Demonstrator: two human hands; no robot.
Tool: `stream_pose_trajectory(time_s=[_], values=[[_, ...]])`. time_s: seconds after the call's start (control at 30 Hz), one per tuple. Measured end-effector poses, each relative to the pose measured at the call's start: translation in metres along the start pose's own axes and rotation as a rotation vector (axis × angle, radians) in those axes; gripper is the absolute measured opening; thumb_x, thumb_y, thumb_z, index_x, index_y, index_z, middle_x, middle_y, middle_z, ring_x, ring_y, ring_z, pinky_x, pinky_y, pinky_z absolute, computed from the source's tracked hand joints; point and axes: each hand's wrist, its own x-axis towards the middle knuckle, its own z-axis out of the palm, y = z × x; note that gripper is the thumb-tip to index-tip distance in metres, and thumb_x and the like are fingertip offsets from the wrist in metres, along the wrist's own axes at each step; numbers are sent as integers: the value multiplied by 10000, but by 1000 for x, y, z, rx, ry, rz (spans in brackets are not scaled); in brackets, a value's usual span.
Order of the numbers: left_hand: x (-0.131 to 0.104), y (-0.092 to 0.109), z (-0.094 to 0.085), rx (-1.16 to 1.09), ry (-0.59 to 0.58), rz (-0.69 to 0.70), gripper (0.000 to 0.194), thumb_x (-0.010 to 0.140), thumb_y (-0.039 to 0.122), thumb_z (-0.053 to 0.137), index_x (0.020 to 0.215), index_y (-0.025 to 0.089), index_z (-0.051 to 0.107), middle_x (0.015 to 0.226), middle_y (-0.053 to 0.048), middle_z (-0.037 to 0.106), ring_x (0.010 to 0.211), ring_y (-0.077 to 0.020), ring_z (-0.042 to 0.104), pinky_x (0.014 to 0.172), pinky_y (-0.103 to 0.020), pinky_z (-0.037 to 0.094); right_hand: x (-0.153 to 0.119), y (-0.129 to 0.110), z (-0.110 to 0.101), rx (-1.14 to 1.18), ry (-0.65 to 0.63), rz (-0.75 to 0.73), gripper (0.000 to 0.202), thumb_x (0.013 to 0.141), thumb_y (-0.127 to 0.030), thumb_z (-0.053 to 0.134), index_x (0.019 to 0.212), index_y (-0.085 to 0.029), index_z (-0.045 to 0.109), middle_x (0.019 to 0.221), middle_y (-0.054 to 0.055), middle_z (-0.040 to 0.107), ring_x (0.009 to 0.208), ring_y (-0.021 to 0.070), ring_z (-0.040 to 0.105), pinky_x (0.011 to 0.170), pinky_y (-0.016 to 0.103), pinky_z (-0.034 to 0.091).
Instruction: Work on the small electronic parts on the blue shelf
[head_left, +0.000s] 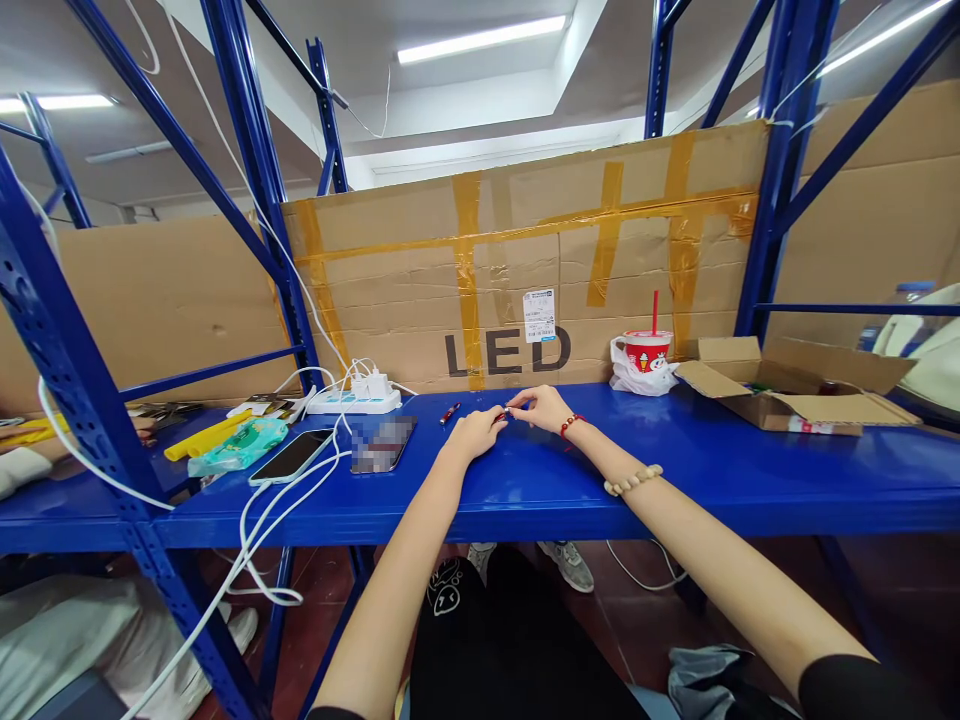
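Both outstretched hands, left hand [474,432] and right hand [541,408], pinch a small red piece [501,415] between closed fingers.

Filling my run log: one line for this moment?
left hand: pinching small red item | right hand: pinching same item | over blue shelf

Blue steel racks [255,180] rise at ten and two o'clock; taped cardboard [525,270] backs the blue shelf [750,470]. Tube lights [480,40] glow at twelve, red floor [637,620] at six.
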Motion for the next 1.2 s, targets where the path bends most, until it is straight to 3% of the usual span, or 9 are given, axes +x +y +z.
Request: stream_pose_trajectory(time_s=[0.33,0.8,1.2], values=[[0,0,-2,37,-1,-39,297,864,302,481,1114,143,505,1080,-79,550,912,-181,565,772,-379,487,-1,-2,1,30,-47,-31,214,861,-301,496,975,-137,573,934,36,600,754,129,584,655,295,503],[-2,2,-4,-19,-7,-30,299,865,300,480,1119,145,502,1085,-80,548,919,-183,563,774,-379,486,1,0,2,84,41,-39,222,863,-302,492,997,-141,566,960,42,594,780,138,582,675,309,501],[-2,0,-2,26,1,1,293,865,299,480,1112,144,506,1076,-79,552,906,-178,566,765,-373,490,-1,0,2,23,-15,-39,218,860,-305,496,980,-140,573,955,40,596,777,137,582,673,305,501]])
